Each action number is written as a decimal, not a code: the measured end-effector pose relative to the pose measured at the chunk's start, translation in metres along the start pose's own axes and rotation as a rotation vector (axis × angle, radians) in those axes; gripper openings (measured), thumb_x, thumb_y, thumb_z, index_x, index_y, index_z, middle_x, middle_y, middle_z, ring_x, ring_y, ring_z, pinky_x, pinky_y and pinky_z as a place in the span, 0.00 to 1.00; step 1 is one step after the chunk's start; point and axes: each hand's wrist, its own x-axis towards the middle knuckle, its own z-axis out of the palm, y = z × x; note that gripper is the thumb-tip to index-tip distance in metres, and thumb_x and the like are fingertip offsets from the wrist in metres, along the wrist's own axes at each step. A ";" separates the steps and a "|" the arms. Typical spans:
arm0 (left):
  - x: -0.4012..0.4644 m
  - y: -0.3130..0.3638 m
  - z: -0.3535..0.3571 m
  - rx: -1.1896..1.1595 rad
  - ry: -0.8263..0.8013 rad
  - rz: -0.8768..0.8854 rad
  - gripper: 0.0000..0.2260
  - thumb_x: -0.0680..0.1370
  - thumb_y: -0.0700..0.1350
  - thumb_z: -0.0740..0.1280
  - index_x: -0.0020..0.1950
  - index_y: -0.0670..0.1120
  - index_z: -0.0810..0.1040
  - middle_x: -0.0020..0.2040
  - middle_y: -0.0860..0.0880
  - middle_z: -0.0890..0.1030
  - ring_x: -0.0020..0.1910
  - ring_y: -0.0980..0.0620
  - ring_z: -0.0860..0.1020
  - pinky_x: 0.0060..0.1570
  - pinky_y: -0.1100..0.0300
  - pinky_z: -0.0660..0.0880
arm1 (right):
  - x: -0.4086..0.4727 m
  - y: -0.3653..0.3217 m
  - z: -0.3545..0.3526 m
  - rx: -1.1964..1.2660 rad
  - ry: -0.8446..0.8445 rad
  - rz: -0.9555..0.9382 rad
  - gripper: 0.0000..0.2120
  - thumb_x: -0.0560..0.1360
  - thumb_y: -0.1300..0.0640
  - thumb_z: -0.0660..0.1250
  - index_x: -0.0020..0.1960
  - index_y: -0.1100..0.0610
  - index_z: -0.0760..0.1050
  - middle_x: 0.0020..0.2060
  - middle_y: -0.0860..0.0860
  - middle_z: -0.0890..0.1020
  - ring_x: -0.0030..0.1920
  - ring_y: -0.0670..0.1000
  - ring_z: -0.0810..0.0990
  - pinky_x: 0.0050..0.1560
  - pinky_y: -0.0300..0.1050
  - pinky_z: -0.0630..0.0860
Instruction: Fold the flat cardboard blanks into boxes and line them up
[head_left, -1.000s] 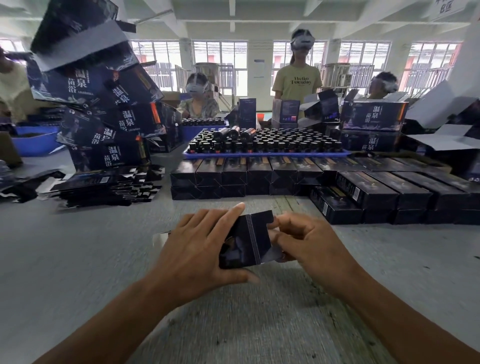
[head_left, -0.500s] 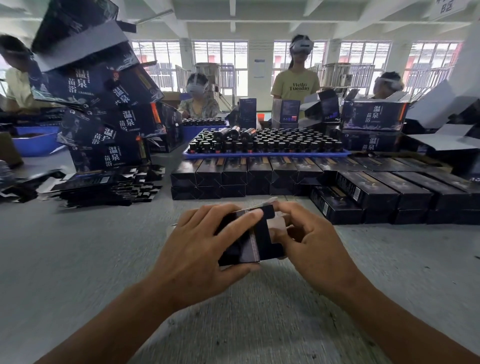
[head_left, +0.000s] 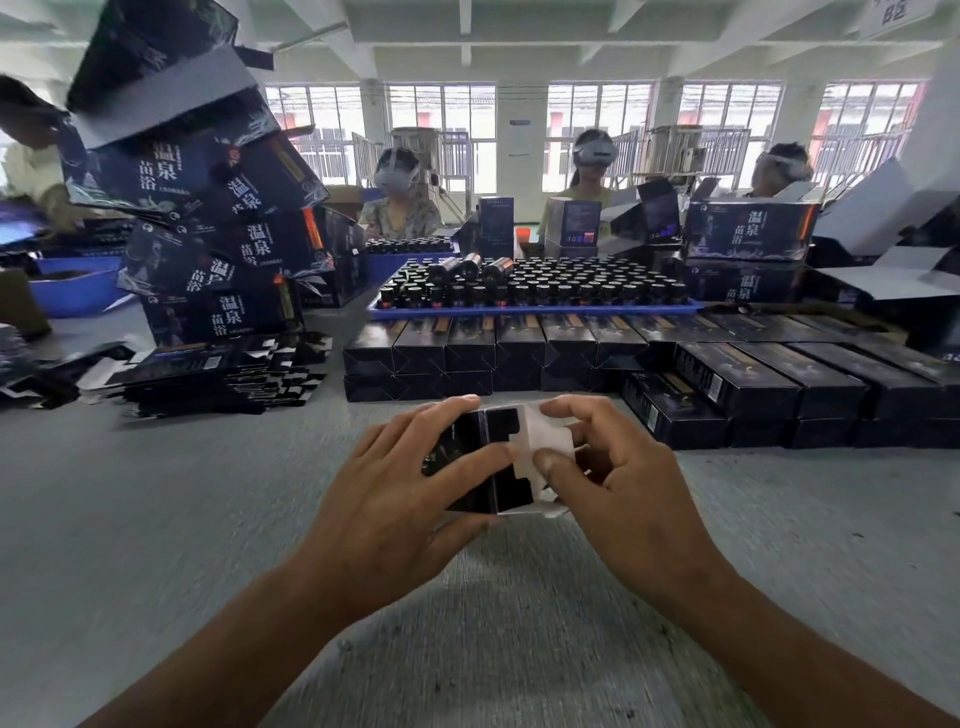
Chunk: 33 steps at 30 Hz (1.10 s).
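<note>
A small dark cardboard box (head_left: 498, 467) with a white inner side is held above the grey table (head_left: 156, 519) between both hands. My left hand (head_left: 395, 499) wraps around its left part, fingers on top and thumb below. My right hand (head_left: 618, 478) pinches the white end flaps (head_left: 545, 441) at the box's right end. A pile of flat dark blanks (head_left: 218, 374) lies to the left. Finished dark boxes (head_left: 519, 348) stand in a row behind, with more at the right (head_left: 779, 389).
A blue tray of dark bottles (head_left: 535, 291) stands behind the row of boxes. Large printed cartons (head_left: 208, 218) are stacked at the back left and right (head_left: 748, 234). Several people sit across the table.
The box has been turned and opened up in my hands; its white end flaps now show at the right, and my right fingers have shifted onto them. Both hands rose slightly.
</note>
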 end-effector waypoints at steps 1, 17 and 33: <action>0.000 0.000 0.000 -0.003 -0.002 0.000 0.27 0.72 0.57 0.70 0.70 0.54 0.71 0.72 0.41 0.71 0.66 0.41 0.74 0.60 0.46 0.73 | 0.000 0.001 0.000 0.000 0.005 0.007 0.16 0.78 0.58 0.69 0.59 0.39 0.72 0.46 0.42 0.84 0.43 0.40 0.83 0.38 0.33 0.79; 0.001 0.007 0.000 -0.012 -0.003 -0.018 0.29 0.70 0.54 0.72 0.69 0.52 0.70 0.69 0.39 0.75 0.62 0.38 0.77 0.50 0.46 0.80 | 0.000 0.001 0.000 -0.263 0.006 -0.157 0.13 0.79 0.61 0.68 0.61 0.49 0.81 0.51 0.37 0.82 0.54 0.36 0.78 0.52 0.27 0.72; 0.000 0.001 0.002 -0.041 0.002 -0.068 0.26 0.71 0.54 0.71 0.68 0.54 0.72 0.69 0.42 0.72 0.61 0.41 0.77 0.46 0.52 0.79 | -0.003 -0.002 0.000 -0.256 -0.118 -0.068 0.22 0.75 0.54 0.74 0.68 0.47 0.76 0.56 0.38 0.80 0.52 0.35 0.78 0.52 0.25 0.72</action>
